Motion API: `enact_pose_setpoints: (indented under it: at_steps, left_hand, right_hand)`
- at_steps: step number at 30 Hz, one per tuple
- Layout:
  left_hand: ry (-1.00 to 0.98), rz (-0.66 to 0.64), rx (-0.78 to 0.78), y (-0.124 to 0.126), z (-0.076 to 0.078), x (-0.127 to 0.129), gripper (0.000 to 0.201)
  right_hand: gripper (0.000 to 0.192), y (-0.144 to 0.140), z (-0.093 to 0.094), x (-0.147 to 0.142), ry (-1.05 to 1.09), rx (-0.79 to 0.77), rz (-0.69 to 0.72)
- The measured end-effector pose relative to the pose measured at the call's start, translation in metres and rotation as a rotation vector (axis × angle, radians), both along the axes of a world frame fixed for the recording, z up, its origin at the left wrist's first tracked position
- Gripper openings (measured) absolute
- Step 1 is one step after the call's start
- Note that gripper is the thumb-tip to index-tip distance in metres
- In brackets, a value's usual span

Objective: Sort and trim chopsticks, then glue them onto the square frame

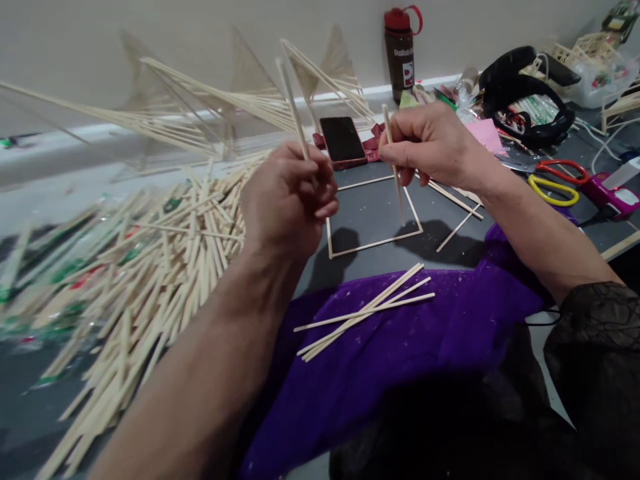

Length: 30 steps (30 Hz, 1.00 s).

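My left hand (293, 200) is closed around a thin wooden stick (293, 103) that points up and slightly left. Between the thumb and fingers of my right hand (425, 147) is another wooden stick (393, 157), held nearly upright with its lower end over the table. Beneath both hands lies a square frame of sticks (375, 243) on the dark table. Several loose sticks (367, 312) lie crossed on a purple cloth (400, 347) closer to me. More sticks (453, 197) rest to the right of the frame, partly behind my right wrist.
A large heap of sticks (200, 227) and plastic-wrapped packs (55, 273) cover the left side. Stick structures (215, 93) stand along the wall. A phone (343, 140) and bottle (400, 60) are at the back. Scissors (555, 190) and a purple glue gun (613, 193) lie right.
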<state>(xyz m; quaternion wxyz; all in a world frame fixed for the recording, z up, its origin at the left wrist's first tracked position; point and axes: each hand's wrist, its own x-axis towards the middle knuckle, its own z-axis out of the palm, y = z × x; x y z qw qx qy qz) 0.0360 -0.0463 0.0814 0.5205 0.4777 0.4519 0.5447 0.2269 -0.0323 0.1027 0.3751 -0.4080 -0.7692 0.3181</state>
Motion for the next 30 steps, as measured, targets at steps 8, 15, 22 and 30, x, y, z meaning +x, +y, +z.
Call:
enact_pose_setpoints:
  at_steps: [8,15,22,30]
  left_hand:
    - [0.086,-0.113,-0.014,0.007,0.009,0.031,0.01]
    - [0.3,-0.142,0.078,0.022,-0.019,0.032,0.026]
    - [0.193,-0.16,0.037,0.017,-0.023,0.029,0.018]
    - [0.014,-0.176,0.084,0.018,-0.03,0.033,0.014]
  right_hand:
    - [0.023,-0.006,-0.009,0.008,-0.036,0.037,-0.116]
    - [0.021,-0.008,-0.013,0.007,-0.087,0.016,-0.135]
    - [0.026,-0.005,-0.017,0.007,-0.126,0.04,-0.104]
    - [0.02,-0.001,-0.024,0.01,-0.127,0.107,-0.071]
